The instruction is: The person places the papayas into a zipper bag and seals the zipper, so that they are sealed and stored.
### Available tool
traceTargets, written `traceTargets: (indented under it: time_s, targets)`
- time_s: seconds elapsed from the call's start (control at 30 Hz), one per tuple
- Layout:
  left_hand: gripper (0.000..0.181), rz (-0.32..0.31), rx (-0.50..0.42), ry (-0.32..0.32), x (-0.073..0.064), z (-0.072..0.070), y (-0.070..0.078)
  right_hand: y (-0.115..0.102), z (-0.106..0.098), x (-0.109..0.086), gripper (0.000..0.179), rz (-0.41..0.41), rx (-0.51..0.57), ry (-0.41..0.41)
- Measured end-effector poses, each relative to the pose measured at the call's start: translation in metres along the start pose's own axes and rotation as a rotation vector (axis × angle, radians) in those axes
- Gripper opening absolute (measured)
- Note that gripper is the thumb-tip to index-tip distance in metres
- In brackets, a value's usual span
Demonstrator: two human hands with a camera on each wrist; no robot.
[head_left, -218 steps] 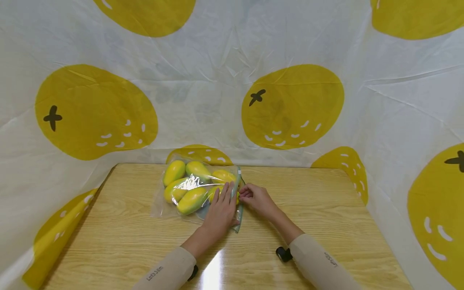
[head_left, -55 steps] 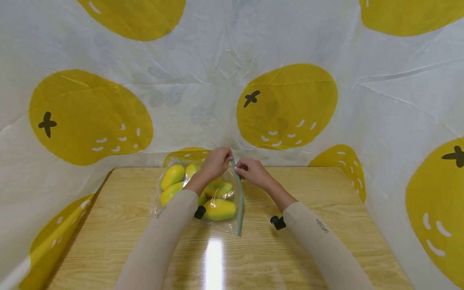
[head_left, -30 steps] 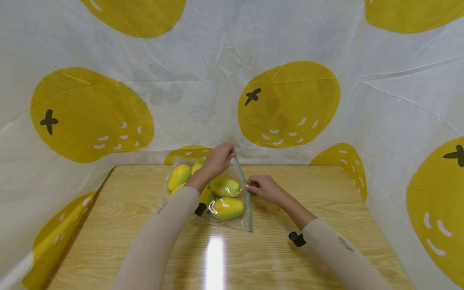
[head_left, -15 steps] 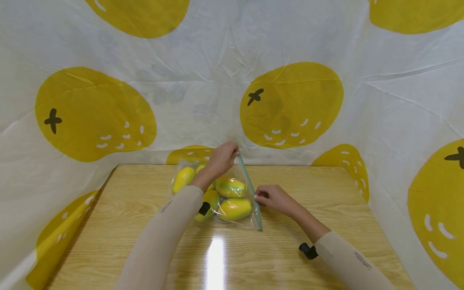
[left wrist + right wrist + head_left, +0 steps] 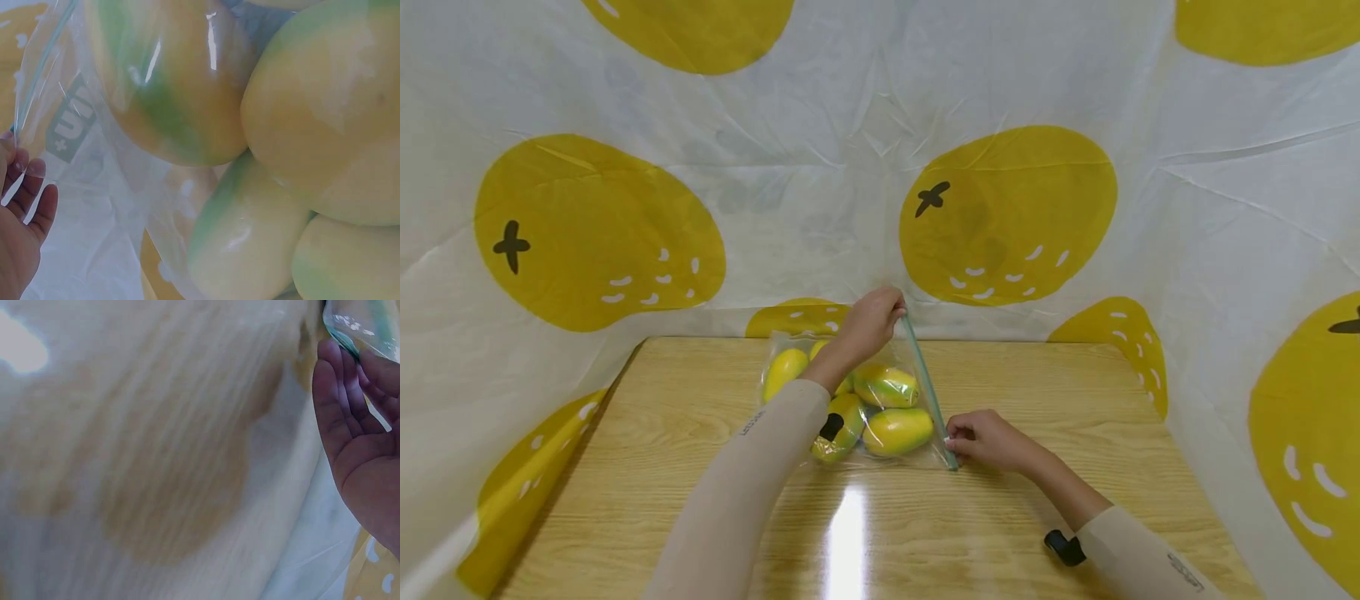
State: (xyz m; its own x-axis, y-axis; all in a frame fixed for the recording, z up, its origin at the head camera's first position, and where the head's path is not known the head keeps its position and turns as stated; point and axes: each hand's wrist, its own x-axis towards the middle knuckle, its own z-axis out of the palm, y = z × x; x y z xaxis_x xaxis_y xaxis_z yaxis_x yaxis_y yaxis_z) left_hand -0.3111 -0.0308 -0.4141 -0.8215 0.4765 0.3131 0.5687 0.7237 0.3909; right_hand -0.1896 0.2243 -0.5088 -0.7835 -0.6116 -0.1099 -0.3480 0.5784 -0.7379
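A clear zip bag (image 5: 908, 357) with several yellow-green mangoes (image 5: 898, 431) lies near the table's far edge. Its green zip strip (image 5: 927, 385) slants toward me along the right side. My left hand (image 5: 871, 323) pinches the strip's far end, lifted off the table; the left wrist view has the fingers at the bag's corner, beside large mangoes (image 5: 325, 106). At the strip's near end, my right hand (image 5: 994, 439) pinches a small white slider (image 5: 948, 444), mostly covered by fingertips. In the right wrist view, thumb and fingers meet at the green strip (image 5: 340, 339). My left forearm hides part of the bag.
The wooden table (image 5: 1045, 400) reaches back to a white cloth (image 5: 805, 217) printed with big yellow fruit, which hangs behind and on both sides. Black wrist cameras (image 5: 1064, 547) sit under the sleeves. A bright reflection shines on the table in front.
Earlier the left hand lay flat on the bag; then both hands met at the strip's far end. The right hand has since slid along the strip toward me, while bag and left hand shifted slightly right.
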Motion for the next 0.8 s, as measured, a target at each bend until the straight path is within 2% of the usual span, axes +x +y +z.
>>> traceTargets:
  time_s: [0.2, 0.57, 0.67, 0.8]
  targets:
    - [0.014, 0.007, 0.009, 0.019, 0.002, -0.001, 0.000, 0.001, 0.003, -0.006, 0.017, 0.042, 0.069, -0.106]
    - [0.013, -0.021, -0.003, -0.046, 0.000, 0.001, -0.001, -0.001, -0.002, -0.008, 0.019, 0.082, 0.079, -0.160]
    - [0.013, -0.024, -0.004, -0.071, -0.001, 0.004, -0.003, -0.001, -0.007, -0.007, 0.016, 0.089, 0.050, -0.153]
    - [0.023, -0.031, -0.027, -0.109, -0.005, 0.009, -0.006, 0.002, -0.014, -0.004, 0.015, 0.099, -0.002, -0.095]
